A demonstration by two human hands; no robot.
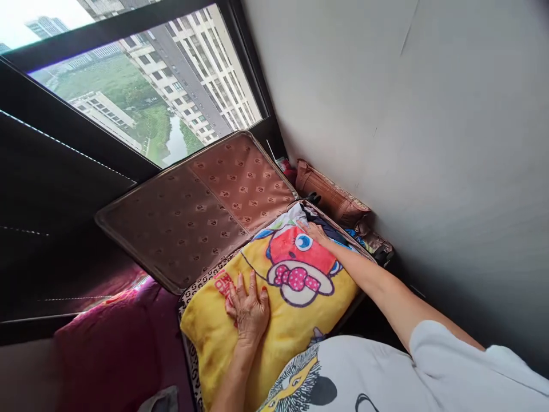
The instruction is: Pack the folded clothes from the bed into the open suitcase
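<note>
A yellow blanket (278, 320) with a red cartoon face and a pink bow lies folded on top of an open suitcase (189, 297). My left hand (249, 306) rests flat on the blanket's near left part, fingers stretched out. My right hand (315, 232) reaches to the far end of the blanket, fingers lying on its edge beside dark and blue clothes (330, 229) packed in the case. The suitcase lid (193, 206), lined in brown patterned fabric, stands open and leans against the window.
A brown bag (330, 197) lies against the grey wall behind the case. A dark red cushion (115, 343) is to the left. A large window (141, 97) with a dark frame looks out on tall buildings.
</note>
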